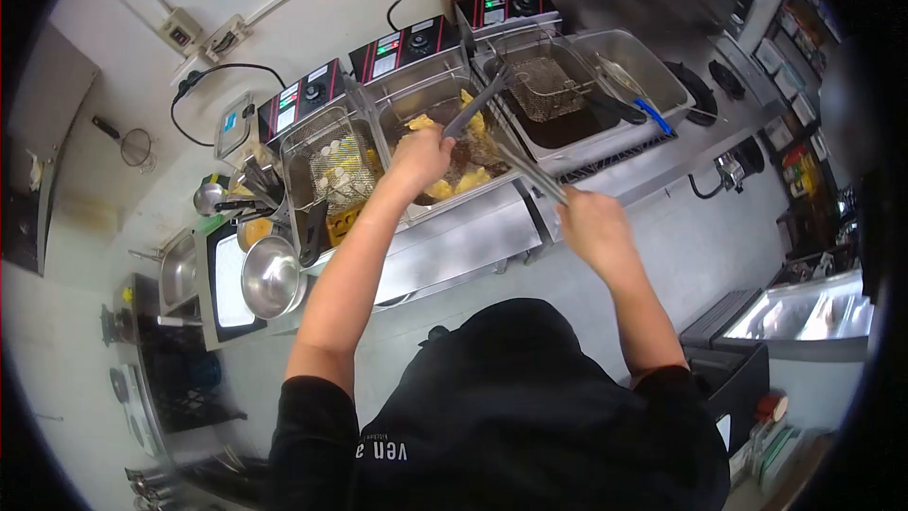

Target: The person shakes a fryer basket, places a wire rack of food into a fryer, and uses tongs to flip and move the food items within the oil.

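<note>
My left hand point(421, 159) is closed around a long dark-grey tool point(478, 102), which slants up to the right over the middle fryer point(454, 202); its exact kind is unclear. Closed on the metal tongs point(534, 172), my right hand point(596, 227) is at the fryer's front right. The tongs' far end reaches over the oil and is blurred. Yellow battered pieces point(471, 180) float in the dark oil, with another piece point(421, 122) beside my left hand.
On the left, a fry basket point(331, 166) holds pale round pieces. The right fryer holds another basket point(544, 90) with a black handle. A steel tray point(634, 61) with a blue-handled utensil point(653, 115) is farther right. Steel bowls point(271, 276) stand at the left.
</note>
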The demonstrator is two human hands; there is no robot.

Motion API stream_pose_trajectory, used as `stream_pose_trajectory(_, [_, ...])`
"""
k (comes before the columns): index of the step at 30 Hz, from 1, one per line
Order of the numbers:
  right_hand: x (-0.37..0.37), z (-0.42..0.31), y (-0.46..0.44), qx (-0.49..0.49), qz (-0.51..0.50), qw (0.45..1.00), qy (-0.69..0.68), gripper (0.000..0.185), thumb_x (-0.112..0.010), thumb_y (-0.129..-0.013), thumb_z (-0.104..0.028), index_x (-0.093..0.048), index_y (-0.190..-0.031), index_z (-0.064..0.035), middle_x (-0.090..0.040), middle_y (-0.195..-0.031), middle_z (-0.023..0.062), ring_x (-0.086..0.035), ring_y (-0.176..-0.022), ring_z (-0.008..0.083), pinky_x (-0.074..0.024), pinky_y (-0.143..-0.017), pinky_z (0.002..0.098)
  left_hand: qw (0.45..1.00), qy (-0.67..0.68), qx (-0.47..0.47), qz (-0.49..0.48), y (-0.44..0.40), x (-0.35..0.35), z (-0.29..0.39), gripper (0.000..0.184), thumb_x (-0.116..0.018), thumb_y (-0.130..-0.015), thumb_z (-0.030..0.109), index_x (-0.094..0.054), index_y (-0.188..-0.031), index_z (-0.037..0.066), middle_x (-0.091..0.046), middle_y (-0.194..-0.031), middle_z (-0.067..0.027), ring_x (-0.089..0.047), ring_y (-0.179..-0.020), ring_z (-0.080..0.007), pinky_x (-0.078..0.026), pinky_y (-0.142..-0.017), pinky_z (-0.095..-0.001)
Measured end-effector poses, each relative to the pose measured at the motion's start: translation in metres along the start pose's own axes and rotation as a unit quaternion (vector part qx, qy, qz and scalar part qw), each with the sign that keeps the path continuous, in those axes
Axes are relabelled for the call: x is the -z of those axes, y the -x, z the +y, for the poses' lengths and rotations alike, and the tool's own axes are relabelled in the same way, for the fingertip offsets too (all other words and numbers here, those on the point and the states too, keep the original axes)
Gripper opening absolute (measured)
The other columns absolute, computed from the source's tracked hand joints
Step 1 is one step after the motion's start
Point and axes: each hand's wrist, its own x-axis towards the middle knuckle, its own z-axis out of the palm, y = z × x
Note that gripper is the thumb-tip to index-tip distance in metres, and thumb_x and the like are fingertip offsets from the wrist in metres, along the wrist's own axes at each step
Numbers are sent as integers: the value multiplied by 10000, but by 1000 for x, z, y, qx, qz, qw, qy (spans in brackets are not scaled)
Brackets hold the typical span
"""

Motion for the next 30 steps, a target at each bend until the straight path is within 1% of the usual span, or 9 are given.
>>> stream_pose_trajectory(1, [-11, -10, -11, 14, 9, 1000, 6, 125, -549, -785, -76, -639, -827, 0, -641, -762, 243, -647, -740, 395, -525, -668, 465, 1000, -1, -6, -6, -1, 2, 2, 310, -532, -899, 256, -601, -1060, 0, -639, -853, -253, -619, -861, -413, -472, -747, -460])
stream_pose_trajectory(4, [-58, -22, -62, -19, -38, 998, 56, 130, -556, -778, -70, -677, -788, -24, -667, -820, 210, -671, -806, 333, -543, -698, 420, 1000, 10, 13, -25, 3, 15, 13, 307, -513, -900, 240, -599, -1070, -1, -628, -980, -267, -593, -977, -400, -461, -864, -464])
stream_pose_trajectory(7, [-90, -35, -97, -23, -45, 996, 75, 145, -561, -790, -77, -696, -821, -35, -685, -853, 170, -680, -838, 299, -552, -718, 380, 1000, -2, -1, -26, 1, 15, 5, 343, -521, -902, 250, -590, -1089, -29, -632, -954, -273, -605, -954, -405, -464, -827, -441])
stream_pose_trajectory(10, [-113, -43, -107, -34, -75, 992, 93, 156, -565, -804, -89, -704, -861, -45, -693, -883, 137, -683, -854, 280, -555, -729, 356, 1000, -6, -17, -10, 3, 19, 3, 323, -509, -900, 244, -594, -1062, -23, -631, -983, -265, -598, -980, -396, -462, -863, -468])
stream_pose_trajectory(15, [-118, -65, -93, -27, -87, 988, 129, 155, -573, -805, -103, -708, -870, -64, -695, -901, 115, -684, -863, 255, -554, -733, 353, 1000, -13, -16, -20, 0, 26, -2, 322, -512, -894, 239, -595, -1055, -27, -627, -979, -278, -598, -975, -404, -462, -864, -469])
stream_pose_trajectory(20, [-109, -72, -76, 49, -70, 983, 165, 151, -555, -806, -104, -698, -850, -87, -693, -865, 105, -684, -831, 243, -554, -711, 344, 999, 5, -24, -25, 3, 31, -6, 317, -512, -889, 229, -596, -1055, -28, -625, -985, -282, -600, -970, -404, -462, -865, -468])
stream_pose_trajectory(24, [-91, -81, -67, 42, -103, 978, 178, 152, -544, -812, -111, -690, -847, -91, -693, -879, 94, -681, -845, 232, -551, -715, 338, 999, -5, -35, -14, 4, 30, -13, 318, -512, -890, 231, -601, -1058, -25, -626, -992, -278, -602, -975, -399, -465, -868, -463])
stream_pose_trajectory(26, [-90, -79, -68, -9, -57, 981, 187, 147, -544, -818, -120, -686, -833, -88, -695, -874, 77, -682, -849, 220, -552, -711, 334, 999, -6, -42, -8, 4, 29, -14, 318, -512, -891, 232, -603, -1059, -23, -627, -994, -276, -602, -977, -396, -466, -868, -461])
stream_pose_trajectory(30, [-96, -77, -80, 19, -81, 974, 212, 158, -544, -826, -128, -698, -847, -101, -700, -877, 70, -684, -848, 211, -553, -704, 327, 1000, -12, -14, -16, 4, 25, -6, 349, -519, -894, 249, -592, -1084, -35, -623, -995, -281, -594, -982, -408, -463, -872, -461])
